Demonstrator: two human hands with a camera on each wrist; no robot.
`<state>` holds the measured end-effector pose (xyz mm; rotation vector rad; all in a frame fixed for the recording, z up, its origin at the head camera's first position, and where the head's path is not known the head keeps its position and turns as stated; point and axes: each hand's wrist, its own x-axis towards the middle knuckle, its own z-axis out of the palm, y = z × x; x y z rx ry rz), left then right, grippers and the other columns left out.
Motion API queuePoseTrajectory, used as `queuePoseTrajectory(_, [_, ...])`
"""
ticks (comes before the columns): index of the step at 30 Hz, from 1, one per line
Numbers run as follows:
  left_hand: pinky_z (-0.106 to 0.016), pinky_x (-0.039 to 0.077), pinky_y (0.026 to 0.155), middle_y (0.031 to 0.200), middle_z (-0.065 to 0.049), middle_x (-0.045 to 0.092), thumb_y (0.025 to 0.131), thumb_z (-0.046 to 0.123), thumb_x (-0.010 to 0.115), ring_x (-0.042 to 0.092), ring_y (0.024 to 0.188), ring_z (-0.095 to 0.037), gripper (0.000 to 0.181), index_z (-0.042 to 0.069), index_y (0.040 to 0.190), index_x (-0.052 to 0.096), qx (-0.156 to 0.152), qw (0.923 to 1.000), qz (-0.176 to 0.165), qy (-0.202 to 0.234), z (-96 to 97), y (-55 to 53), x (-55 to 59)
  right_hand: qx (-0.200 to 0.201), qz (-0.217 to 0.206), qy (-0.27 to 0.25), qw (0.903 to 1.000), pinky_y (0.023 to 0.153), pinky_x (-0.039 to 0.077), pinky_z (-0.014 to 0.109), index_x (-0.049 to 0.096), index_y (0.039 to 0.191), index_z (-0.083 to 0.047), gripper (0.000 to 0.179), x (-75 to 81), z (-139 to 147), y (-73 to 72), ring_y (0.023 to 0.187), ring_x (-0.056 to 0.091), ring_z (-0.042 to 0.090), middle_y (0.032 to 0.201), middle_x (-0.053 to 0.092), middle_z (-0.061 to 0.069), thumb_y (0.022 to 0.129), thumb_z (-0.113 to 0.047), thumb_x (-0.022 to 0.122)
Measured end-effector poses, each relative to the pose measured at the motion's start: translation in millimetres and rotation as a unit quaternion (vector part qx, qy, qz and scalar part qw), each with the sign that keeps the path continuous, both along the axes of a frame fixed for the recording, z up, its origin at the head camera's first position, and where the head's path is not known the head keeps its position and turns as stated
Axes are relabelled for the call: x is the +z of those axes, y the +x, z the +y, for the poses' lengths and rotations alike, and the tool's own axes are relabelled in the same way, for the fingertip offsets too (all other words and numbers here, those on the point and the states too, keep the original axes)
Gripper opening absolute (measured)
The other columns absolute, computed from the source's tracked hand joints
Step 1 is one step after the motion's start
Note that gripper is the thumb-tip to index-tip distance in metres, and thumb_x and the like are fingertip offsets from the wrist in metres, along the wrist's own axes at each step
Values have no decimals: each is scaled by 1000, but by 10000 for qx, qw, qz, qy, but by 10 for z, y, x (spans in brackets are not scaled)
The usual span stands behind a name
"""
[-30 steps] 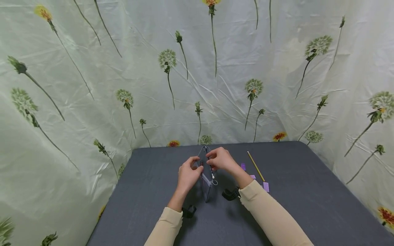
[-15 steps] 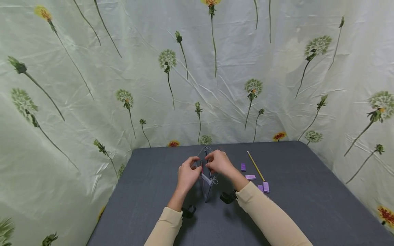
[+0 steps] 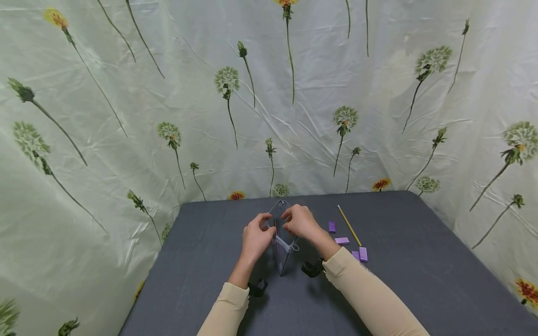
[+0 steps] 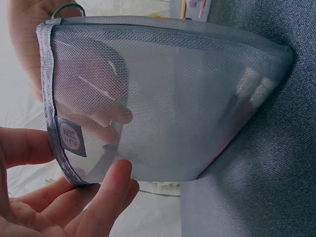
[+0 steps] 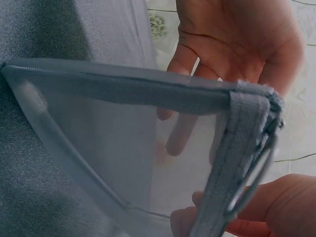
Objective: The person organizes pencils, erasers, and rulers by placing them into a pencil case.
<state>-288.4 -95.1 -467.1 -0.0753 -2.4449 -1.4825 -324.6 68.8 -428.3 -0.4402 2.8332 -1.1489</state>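
My left hand [image 3: 256, 238] is clamped on the mouth of the mesh pouch [image 4: 163, 98], which stands roughly upright between my hands over the dark table [image 3: 201, 256]. My right hand [image 3: 300, 221] is at the opposite side of the mouth; can't tell if it pinches the mesh or just touches. Best to hold the left pinch firm, mouth wide, slim things going in lengthwise so they don't snag. Mind the cord loop [image 5: 257, 183]. Pencil [image 3: 349, 226] and purple blocks [image 3: 342, 241] lie off right.
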Motion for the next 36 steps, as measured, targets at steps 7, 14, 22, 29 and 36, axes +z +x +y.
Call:
queuePoseTrajectory(7, [-39,57,69,129,-9,67,88,15,72,72,100,-27,36,19,124,70,-57,9999,-51,75,8,7,19,-102,512,-4,9986,59,53,32,78,106,-8,23,75,73,1,62,65,10,90,74,6,84,-6,79])
queuePoseTrajectory(14, [-33,57,61,134,-10,64,89,9,64,72,92,-21,35,17,122,71,-155,9978,-255,593,-9,-4,4,-192,736,11,9971,70,55,37,78,107,-17,23,125,173,21,84,68,20,100,74,9,85,-12,80])
queuePoseTrajectory(22, [-36,59,66,139,-11,60,88,3,58,70,95,-26,41,16,124,70,-346,9956,-405,775,-35,26,10,-364,709,-72,9968,71,54,40,75,118,-13,30,167,414,75,88,68,22,107,72,9,88,-11,78])
queuePoseTrajectory(29, [-37,59,67,139,-12,60,88,3,59,70,95,-22,40,16,124,70,-435,9957,-419,709,-52,28,16,-580,724,7,9957,75,55,43,72,124,-15,35,178,705,98,98,68,27,113,71,10,89,-14,76])
queuePoseTrajectory(36, [-38,59,69,140,-12,59,88,3,59,69,102,-25,41,17,125,70,-524,9952,-371,739,-70,21,39,-848,752,-77,9935,74,55,45,71,126,-14,36,142,980,88,100,68,30,115,71,14,91,-14,75])
